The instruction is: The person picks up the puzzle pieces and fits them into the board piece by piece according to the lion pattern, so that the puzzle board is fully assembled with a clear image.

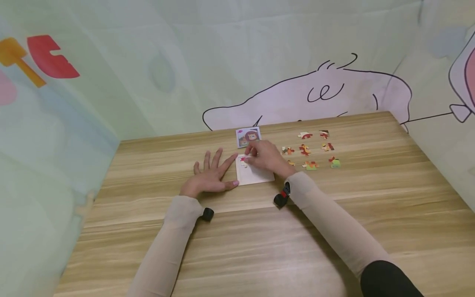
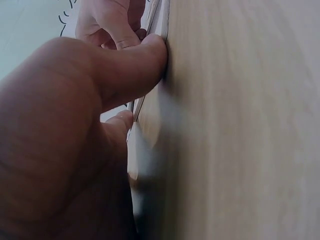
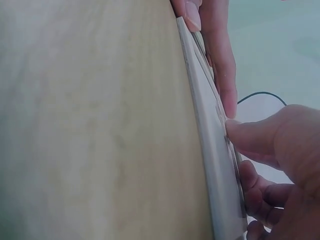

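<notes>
A white puzzle tray [image 1: 256, 176] lies flat on the table. In its upper left corner is a puzzle piece [image 1: 243, 162] with pink on it. The right hand [image 1: 268, 157] reaches over the tray with bent fingers, and its thumb and index finger pinch at that piece; the fingers hide part of it. In the right wrist view the thumb [image 3: 250, 135] bears down at the tray's inside, the other fingers curled. My left hand [image 1: 210, 176] lies spread at the tray's left side, index fingertip at the upper corner and thumb [image 2: 145, 60] against the lower corner.
Just behind the tray lies a picture card [image 1: 248, 135] with a lion. Several loose puzzle pieces [image 1: 305, 149] are spread in rows to the right. The wooden table [image 1: 148, 165] meets a printed cloth backdrop [image 1: 178, 74] at the back and left.
</notes>
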`<state>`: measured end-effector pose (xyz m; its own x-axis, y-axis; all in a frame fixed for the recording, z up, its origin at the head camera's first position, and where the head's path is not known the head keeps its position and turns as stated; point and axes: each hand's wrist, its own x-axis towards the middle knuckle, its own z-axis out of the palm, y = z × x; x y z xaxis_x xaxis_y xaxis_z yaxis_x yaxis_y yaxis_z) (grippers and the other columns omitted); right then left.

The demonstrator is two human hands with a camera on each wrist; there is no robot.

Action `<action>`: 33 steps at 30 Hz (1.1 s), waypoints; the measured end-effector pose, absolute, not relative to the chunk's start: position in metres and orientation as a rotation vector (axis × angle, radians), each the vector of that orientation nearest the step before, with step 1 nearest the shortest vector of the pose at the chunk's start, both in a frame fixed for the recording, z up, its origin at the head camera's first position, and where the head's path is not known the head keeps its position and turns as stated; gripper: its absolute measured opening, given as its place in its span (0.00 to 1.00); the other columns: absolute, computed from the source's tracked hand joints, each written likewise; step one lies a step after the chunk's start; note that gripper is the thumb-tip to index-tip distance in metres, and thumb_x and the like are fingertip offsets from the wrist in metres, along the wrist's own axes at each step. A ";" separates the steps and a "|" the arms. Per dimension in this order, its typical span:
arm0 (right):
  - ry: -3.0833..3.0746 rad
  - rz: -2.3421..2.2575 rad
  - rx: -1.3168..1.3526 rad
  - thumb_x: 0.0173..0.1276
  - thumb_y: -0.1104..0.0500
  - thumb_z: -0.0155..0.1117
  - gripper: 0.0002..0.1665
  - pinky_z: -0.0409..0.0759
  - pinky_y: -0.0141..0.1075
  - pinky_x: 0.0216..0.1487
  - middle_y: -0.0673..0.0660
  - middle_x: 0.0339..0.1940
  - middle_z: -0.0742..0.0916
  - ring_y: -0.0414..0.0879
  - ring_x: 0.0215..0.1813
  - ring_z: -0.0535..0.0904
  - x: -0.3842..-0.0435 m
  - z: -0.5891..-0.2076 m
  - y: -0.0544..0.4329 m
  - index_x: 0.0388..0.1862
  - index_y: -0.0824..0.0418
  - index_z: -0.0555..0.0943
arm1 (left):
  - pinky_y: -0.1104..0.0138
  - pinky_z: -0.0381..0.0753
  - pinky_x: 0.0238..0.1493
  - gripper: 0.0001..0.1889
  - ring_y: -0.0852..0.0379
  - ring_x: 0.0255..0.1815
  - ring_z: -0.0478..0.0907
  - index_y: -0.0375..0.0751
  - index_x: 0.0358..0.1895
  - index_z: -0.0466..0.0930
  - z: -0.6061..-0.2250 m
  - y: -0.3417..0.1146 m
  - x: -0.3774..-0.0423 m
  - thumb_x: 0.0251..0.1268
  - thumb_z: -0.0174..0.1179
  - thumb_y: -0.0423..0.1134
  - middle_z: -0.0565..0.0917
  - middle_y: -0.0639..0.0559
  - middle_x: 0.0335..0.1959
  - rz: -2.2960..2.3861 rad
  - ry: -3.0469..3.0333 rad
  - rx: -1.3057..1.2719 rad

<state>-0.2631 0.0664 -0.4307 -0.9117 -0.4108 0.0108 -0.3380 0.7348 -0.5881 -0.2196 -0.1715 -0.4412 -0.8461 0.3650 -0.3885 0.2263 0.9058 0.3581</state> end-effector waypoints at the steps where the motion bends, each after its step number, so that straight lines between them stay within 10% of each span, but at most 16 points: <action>1: 2.815 -0.914 -0.604 0.72 0.53 0.75 0.13 0.80 0.45 0.52 0.59 0.45 0.90 0.52 0.46 0.83 -0.263 -0.431 0.066 0.50 0.57 0.86 | 0.20 0.25 0.78 0.50 0.31 0.87 0.10 0.78 0.88 0.32 -0.441 -0.172 -0.220 0.72 0.54 0.74 0.18 0.49 0.90 0.413 2.611 0.428; 23: 2.912 -0.951 -0.557 0.72 0.51 0.73 0.12 0.74 0.46 0.53 0.57 0.37 0.89 0.52 0.42 0.79 -0.261 -0.439 0.058 0.48 0.55 0.87 | 0.20 0.24 0.78 0.50 0.31 0.87 0.10 0.78 0.88 0.33 -0.441 -0.171 -0.219 0.72 0.55 0.73 0.18 0.49 0.90 0.432 2.618 0.423; 33: 2.842 -1.126 -0.499 0.80 0.55 0.64 0.10 0.74 0.36 0.38 0.60 0.40 0.89 0.49 0.38 0.79 -0.268 -0.421 0.084 0.51 0.61 0.84 | 0.21 0.23 0.79 0.50 0.31 0.88 0.10 0.77 0.88 0.33 -0.440 -0.174 -0.218 0.72 0.55 0.72 0.19 0.49 0.90 0.415 2.630 0.423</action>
